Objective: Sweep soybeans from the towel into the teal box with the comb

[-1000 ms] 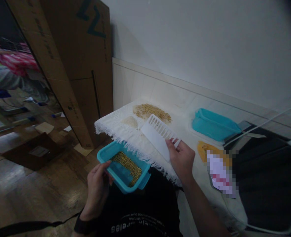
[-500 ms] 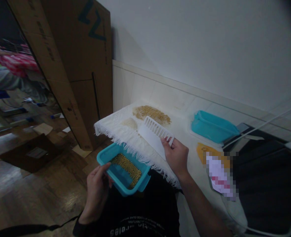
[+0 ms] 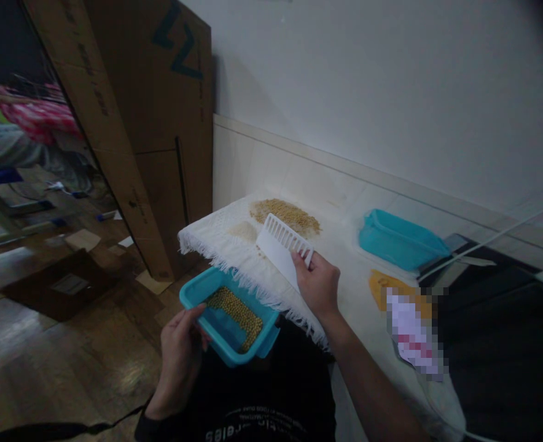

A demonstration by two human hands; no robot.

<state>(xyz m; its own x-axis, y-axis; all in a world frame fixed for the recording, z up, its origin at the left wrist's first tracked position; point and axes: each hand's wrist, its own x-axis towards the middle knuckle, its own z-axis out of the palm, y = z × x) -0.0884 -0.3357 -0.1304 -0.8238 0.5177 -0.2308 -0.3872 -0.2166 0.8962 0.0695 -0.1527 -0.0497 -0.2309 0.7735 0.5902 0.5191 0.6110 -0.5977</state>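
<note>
My left hand grips the near left rim of a blue plastic tray, held just below the table's fringed edge. Small yellow-green beans lie along one side of its bottom. In my right hand is a white slotted scraper, its slots along the far side, held low over the tablecloth. A few loose beans lie by its left end. Beyond the scraper spreads a heap of tan beans. A smaller pale, fine-grained pile lies to its left.
A second blue tray stands at the table's back right. Nearer are a yellow item and a blurred-out packet, beside a black surface. A tall cardboard box stands left of the table. A seated person's leg shows far left.
My right hand has drawn the scraper a little toward the table's near edge and to the left. The left hand and its tray have hardly moved.
</note>
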